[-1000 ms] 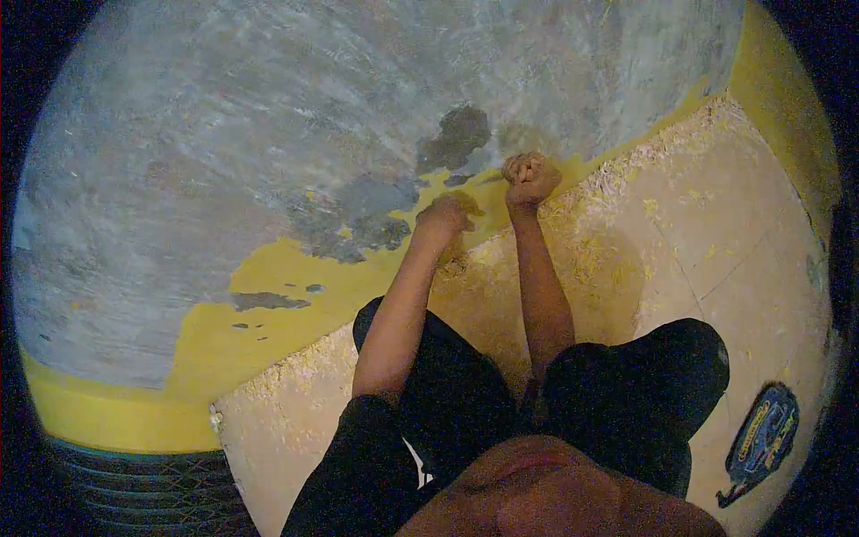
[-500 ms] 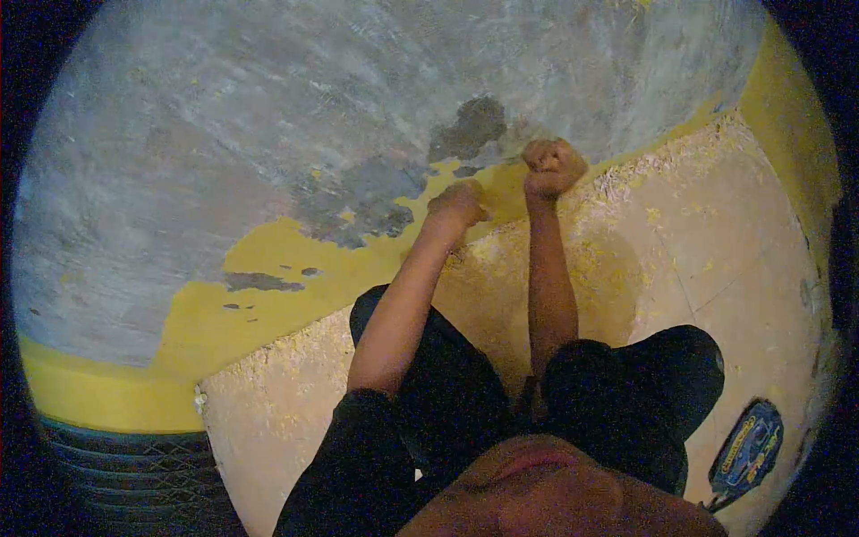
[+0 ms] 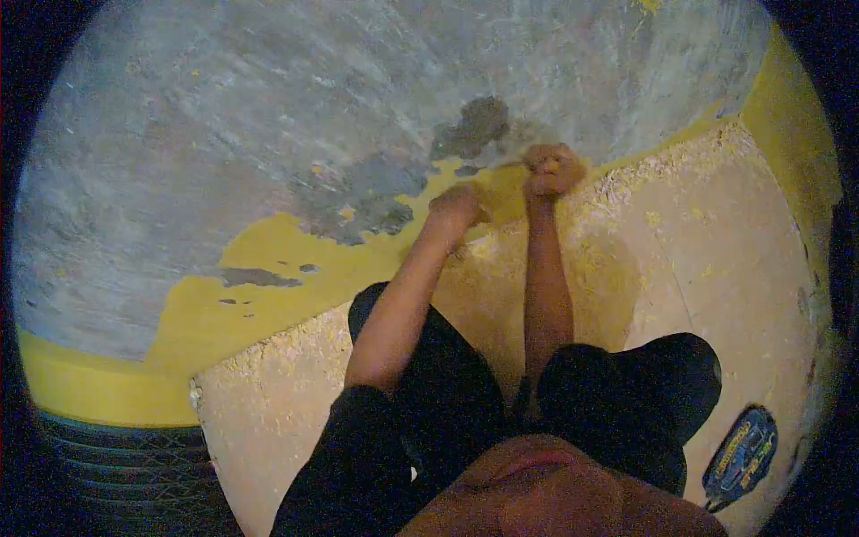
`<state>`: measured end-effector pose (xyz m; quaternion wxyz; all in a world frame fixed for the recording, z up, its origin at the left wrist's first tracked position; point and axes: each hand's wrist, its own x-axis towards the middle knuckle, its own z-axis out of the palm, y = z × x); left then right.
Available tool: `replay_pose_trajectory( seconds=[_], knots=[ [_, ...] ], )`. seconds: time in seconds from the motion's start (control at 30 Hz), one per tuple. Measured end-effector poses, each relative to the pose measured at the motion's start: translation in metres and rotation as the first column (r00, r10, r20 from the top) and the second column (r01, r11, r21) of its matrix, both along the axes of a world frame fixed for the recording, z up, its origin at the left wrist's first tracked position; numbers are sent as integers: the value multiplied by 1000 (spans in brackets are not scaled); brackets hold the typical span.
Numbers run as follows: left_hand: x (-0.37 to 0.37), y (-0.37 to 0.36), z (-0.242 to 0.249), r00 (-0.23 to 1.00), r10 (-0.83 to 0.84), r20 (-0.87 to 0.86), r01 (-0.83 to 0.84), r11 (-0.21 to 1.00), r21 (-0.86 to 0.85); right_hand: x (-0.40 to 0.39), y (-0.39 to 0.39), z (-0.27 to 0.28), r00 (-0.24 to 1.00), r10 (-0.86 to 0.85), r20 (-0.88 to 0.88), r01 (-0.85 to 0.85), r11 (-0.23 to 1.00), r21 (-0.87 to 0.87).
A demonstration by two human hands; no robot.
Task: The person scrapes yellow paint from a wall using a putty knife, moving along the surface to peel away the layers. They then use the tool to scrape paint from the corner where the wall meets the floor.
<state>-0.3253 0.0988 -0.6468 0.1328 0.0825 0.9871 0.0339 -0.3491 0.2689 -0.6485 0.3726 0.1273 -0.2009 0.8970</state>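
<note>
Both my hands are low at the wall (image 3: 268, 107), where yellow paint (image 3: 277, 242) borders bare grey plaster. My left hand (image 3: 457, 208) is closed near the foot of the wall; whatever it holds is too small or blurred to make out. My right hand (image 3: 553, 170) is a closed fist a little higher and to the right, below a dark grey patch (image 3: 483, 123). What is inside it is hidden. Paint flakes (image 3: 617, 183) lie along the floor's edge beneath both hands.
My bent knees are between my arms and to their right, over the pale floor (image 3: 743, 268). A dark blue printed object (image 3: 741, 455) lies at the lower right. Dark ridged material (image 3: 125, 465) is at the lower left. Another yellow wall (image 3: 792, 134) stands at the right.
The view has shifted slightly. Both hands stay in nearly the same places, still closed, with my right hand a touch lower.
</note>
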Motion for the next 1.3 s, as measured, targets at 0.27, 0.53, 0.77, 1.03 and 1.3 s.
replay_pose_trajectory(
  seconds=[0.27,0.53,0.77,1.03,1.3],
  knots=[
    [14,12,2,988,-50,-148,47,999,-25,-11,-6,-25,994,105,-23,-107,986,-128],
    [22,74,18,864,-3,503,-447,451,772,12,24,-17,974,82,211,-59,992,-112],
    [7,96,-15,792,-47,609,-608,43,793,17,43,-100,935,354,-37,-309,755,-579],
    [-11,86,-61,912,402,-80,-187,581,792,61,-20,-180,689,710,148,-442,572,-691],
    [-4,77,-106,805,427,-412,-249,873,419,77,-37,-188,350,776,526,-730,577,-366]
  ],
)
